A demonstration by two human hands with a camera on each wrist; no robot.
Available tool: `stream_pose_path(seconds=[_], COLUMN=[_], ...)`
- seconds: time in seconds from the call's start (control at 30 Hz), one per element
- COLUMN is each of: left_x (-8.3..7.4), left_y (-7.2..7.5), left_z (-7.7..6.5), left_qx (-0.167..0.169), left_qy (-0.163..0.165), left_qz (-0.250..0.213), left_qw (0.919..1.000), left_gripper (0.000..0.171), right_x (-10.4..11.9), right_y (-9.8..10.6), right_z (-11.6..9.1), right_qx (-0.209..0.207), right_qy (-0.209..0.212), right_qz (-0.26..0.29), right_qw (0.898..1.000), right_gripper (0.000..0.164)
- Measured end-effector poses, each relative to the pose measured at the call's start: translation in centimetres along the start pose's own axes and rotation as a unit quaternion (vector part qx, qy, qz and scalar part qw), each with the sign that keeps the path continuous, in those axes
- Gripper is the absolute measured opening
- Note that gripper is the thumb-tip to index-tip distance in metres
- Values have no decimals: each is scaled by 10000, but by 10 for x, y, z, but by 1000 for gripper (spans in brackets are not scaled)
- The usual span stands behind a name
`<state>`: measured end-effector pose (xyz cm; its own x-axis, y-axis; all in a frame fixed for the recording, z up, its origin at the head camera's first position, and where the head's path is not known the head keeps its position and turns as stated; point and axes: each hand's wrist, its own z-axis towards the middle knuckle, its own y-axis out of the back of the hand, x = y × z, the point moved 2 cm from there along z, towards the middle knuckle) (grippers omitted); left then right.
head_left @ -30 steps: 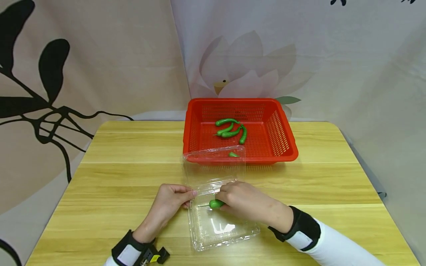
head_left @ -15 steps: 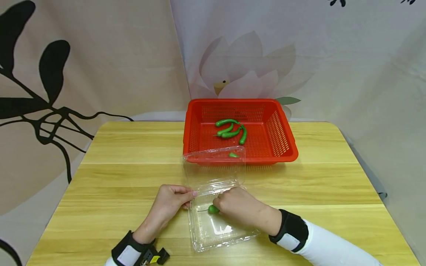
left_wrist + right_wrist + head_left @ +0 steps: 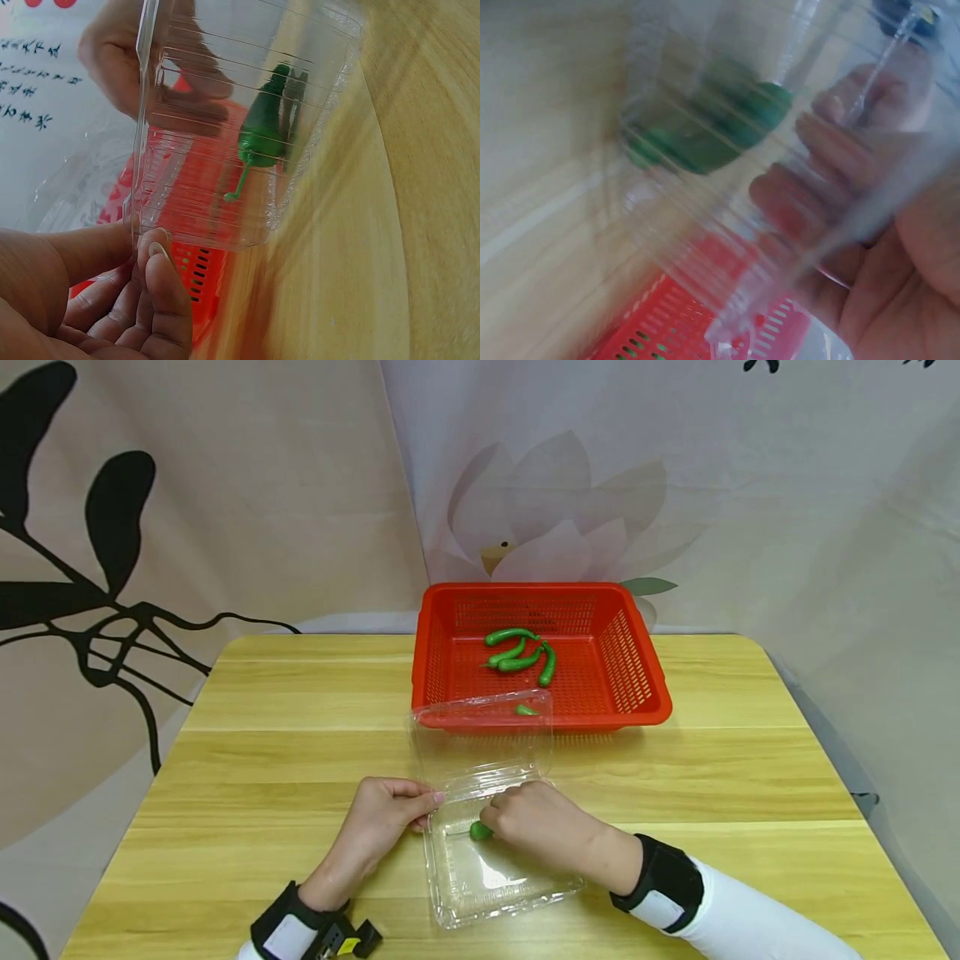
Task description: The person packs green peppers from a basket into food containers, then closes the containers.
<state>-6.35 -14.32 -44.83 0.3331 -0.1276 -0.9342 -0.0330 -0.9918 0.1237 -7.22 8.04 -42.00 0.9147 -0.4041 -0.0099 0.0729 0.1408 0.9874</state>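
Observation:
A clear plastic clamshell box (image 3: pixel 487 897) lies unfolded on the table, its lid (image 3: pixel 457 752) tipped back against the basket's front. My left hand (image 3: pixel 382 818) pinches the box's left rim between thumb and fingers. Inside the box lies a green chili pepper (image 3: pixel 262 142), stem toward the left. My right hand (image 3: pixel 536 827) reaches in from the right and covers most of the pepper in the head view. In the left wrist view a gap shows between its bent fingers (image 3: pixel 199 105) and the pepper, seen through the plastic.
Behind the box stands a red plastic basket (image 3: pixel 645 706) holding several green chili peppers (image 3: pixel 519 662). One more pepper (image 3: pixel 527 710) shows through the lid. A patterned cloth (image 3: pixel 300 485) hangs behind the wooden table (image 3: pixel 712 760).
My right hand has come slightly nearer and lower over the box, and the pepper has shifted with it. In the last half second both barely moved. My left hand keeps its place.

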Motion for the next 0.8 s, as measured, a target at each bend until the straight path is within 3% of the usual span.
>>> stream_pose_path(seconds=[0.3, 0.5, 0.8], left_x=[0, -2, -2], left_y=[0, 1, 1], left_z=[0, 0, -1], left_qx=[-19, -24, 35], left_qy=[24, -23, -34], left_qz=[15, 54, 63], left_qw=[10000, 10000, 10000], left_gripper=[6, 9, 8], right_x=[-4, -13, -33], right_y=[28, 57, 87], right_z=[-1, -1, -4], right_qx=[-807, -1630, -2538], right_qy=[121, 205, 30], right_qz=[419, 1002, 928], right_qw=[9958, 9813, 9628], right_gripper=[15, 11, 12])
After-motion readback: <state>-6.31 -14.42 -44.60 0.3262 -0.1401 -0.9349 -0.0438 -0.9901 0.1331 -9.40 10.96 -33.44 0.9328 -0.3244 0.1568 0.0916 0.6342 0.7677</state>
